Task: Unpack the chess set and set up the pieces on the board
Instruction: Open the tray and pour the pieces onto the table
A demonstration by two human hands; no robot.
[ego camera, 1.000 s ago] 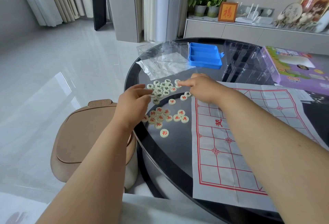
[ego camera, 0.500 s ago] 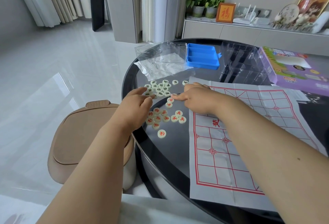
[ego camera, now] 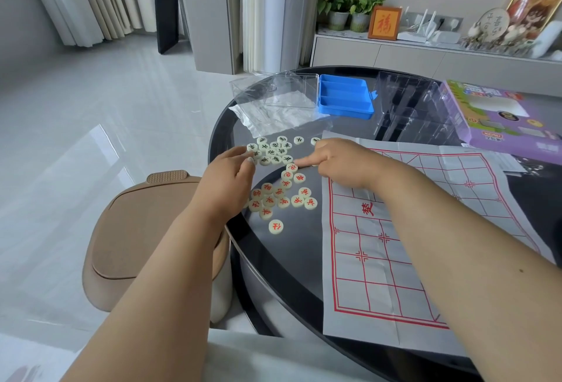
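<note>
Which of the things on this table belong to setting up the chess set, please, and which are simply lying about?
Job:
chess pieces
paper board
blue tray
clear lid
plastic bag

Lying about:
purple box
clear organiser
brown stool

Right hand (ego camera: 340,162) pulled nearer from the far black pieces (ego camera: 272,150), forefinger now on a red piece (ego camera: 292,167); left hand (ego camera: 228,181) barely shifted.

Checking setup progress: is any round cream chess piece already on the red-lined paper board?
No: the paper board shows only bare grid, while the cream pieces lie on the dark glass table beside it.
</note>
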